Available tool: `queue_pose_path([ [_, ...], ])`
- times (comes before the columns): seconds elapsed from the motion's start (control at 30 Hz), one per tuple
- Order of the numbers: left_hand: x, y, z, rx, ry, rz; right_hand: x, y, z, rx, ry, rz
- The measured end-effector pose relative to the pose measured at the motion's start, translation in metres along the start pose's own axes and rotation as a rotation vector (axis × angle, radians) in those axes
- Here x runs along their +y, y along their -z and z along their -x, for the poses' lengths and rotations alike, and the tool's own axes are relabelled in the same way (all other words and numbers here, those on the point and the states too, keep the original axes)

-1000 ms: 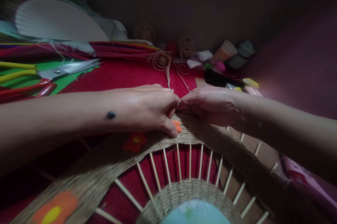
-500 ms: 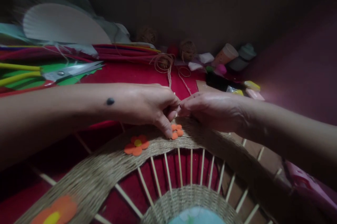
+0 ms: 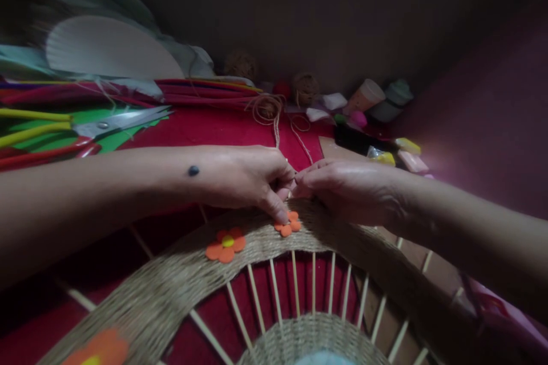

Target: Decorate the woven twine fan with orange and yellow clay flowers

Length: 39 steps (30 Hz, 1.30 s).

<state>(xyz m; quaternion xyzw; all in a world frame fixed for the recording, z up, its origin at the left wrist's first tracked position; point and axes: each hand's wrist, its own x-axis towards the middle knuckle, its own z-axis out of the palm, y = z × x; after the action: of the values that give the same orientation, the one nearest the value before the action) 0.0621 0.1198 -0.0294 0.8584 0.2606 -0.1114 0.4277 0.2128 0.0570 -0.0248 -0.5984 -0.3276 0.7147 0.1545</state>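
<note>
A broad woven twine ring point(image 3: 171, 285) on wooden spokes arcs across the red table point(image 3: 214, 125), its band running left to right under both hands. At its far top edge the left hand point(image 3: 248, 179) and right hand point(image 3: 346, 188) meet fingertip to fingertip, both pinching the thin twine strand point(image 3: 276, 133) that leads away toward the coil beyond. The left thumb touches a small orange flower point(image 3: 289, 225) just nearer on the band.

A dim, dark wall point(image 3: 334, 16) rises behind the red tabletop point(image 3: 214, 125).
</note>
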Motion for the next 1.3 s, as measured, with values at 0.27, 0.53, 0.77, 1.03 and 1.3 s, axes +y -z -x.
queue_pose_path([
  [0.27, 0.002, 0.001, 0.004, -0.026, 0.025, 0.056, -0.002, -0.002, 0.001, 0.043, -0.072, -0.076],
  [0.53, 0.014, -0.006, 0.006, 0.082, 0.026, -0.197, -0.002, -0.001, 0.001, 0.018, -0.087, -0.127],
  [0.77, 0.016, -0.005, 0.008, 0.032, 0.012, -0.188, -0.001, -0.002, 0.002, 0.018, -0.062, -0.118],
  [1.03, 0.016, -0.010, 0.006, 0.109, 0.012, -0.249, -0.001, -0.003, 0.003, 0.037, -0.008, -0.058],
  [1.3, 0.010, -0.002, 0.007, -0.021, 0.054, -0.089, -0.002, -0.002, 0.003, 0.031, 0.007, 0.009],
])
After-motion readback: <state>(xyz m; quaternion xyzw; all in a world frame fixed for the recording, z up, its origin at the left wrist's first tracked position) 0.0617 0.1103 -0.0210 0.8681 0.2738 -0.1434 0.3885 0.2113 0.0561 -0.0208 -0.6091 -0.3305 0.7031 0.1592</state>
